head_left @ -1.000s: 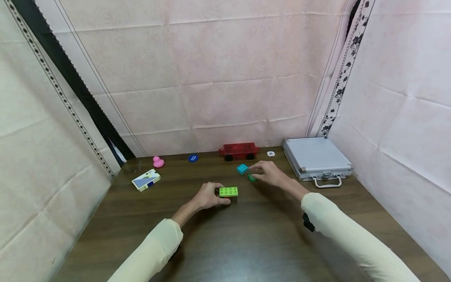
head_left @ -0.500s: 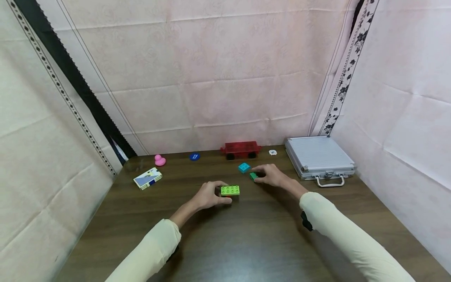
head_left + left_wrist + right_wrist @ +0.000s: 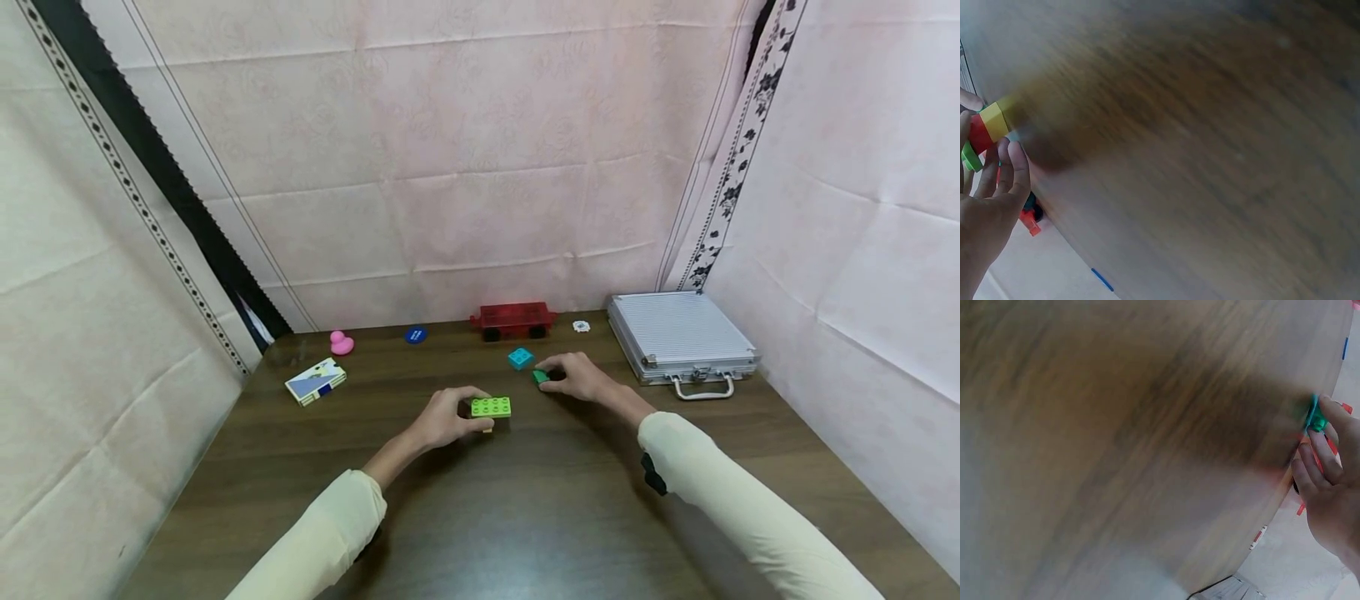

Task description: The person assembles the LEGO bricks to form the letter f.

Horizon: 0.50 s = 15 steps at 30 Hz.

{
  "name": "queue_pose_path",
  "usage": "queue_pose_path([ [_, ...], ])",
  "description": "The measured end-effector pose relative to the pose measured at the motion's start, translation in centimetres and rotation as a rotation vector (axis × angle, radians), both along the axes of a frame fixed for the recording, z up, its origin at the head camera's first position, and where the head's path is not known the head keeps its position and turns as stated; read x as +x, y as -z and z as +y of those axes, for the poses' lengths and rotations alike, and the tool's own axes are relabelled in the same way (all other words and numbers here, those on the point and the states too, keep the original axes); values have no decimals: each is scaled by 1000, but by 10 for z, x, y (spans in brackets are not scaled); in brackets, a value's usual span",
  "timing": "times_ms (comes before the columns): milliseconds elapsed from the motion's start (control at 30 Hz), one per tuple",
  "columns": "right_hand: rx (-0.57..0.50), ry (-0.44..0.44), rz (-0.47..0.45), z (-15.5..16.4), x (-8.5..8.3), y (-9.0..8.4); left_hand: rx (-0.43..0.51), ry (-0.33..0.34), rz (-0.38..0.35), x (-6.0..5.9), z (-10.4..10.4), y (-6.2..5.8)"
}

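My left hand (image 3: 463, 413) grips a small brick stack near the middle of the dark wooden table (image 3: 525, 517). The stack's top is a lime green brick (image 3: 491, 406). In the left wrist view the stack (image 3: 986, 130) shows yellow, red and green layers at my fingertips (image 3: 1015, 164). My right hand (image 3: 551, 376) rests on the table a little right and further back, fingers and thumb pinching a small dark green brick (image 3: 539, 377). In the blurred right wrist view that brick (image 3: 1317, 421) sits at the fingertips. A teal brick (image 3: 520, 358) lies just behind it, untouched.
Along the back wall stand a red toy wagon (image 3: 513, 319), a blue disc (image 3: 415, 335), a pink duck (image 3: 341, 342) and a small white piece (image 3: 581, 326). A card box (image 3: 316, 382) lies left. A shut silver case (image 3: 681, 337) sits at the back right. Cloth walls enclose the table.
My right hand came down and slightly back from beside the teal brick onto the dark green brick and now pinches it. The left hand keeps its hold on the stack.
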State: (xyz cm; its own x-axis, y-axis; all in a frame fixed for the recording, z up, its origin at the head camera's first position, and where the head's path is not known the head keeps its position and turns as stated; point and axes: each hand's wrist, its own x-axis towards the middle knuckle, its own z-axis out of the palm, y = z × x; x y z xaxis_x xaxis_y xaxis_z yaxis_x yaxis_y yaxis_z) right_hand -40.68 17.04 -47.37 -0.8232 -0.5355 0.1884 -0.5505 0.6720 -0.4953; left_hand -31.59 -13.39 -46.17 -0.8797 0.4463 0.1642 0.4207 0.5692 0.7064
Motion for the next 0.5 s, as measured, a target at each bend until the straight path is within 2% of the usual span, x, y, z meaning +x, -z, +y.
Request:
queue_pose_path([
  [200,13,-22,52,1,4,-6,17,9,17,-1,-1,3],
  [500,-21,-50,39,-4,15,-13,36,19,-2,-4,-1,6],
])
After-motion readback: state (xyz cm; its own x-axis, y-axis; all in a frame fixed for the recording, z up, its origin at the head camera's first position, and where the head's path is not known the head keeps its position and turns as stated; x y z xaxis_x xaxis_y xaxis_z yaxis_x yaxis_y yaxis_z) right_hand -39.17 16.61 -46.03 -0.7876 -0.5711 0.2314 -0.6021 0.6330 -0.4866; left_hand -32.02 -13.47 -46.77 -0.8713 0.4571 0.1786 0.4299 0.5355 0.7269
